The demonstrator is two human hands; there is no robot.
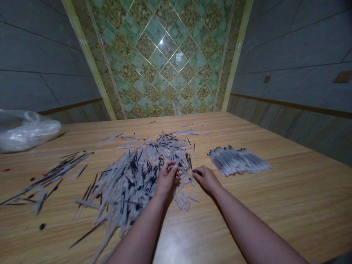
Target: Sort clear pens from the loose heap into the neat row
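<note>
A big loose heap of clear pen tubes and black refills [132,176] lies on the wooden table [275,205]. My left hand [165,178] rests at the heap's right edge with its fingers curled round a few clear pieces. My right hand [205,177] is just to the right of it, fingertips pinched together on a small piece that I cannot name. A few short clear caps [183,200] lie below and between the hands. A tidy bundle of assembled pens [238,161] lies to the right of my right hand.
A scatter of thin black refills [55,172] lies at the left of the table. A clear plastic bag [24,130] sits at the far left edge. Tiled walls close in behind and on both sides of the table.
</note>
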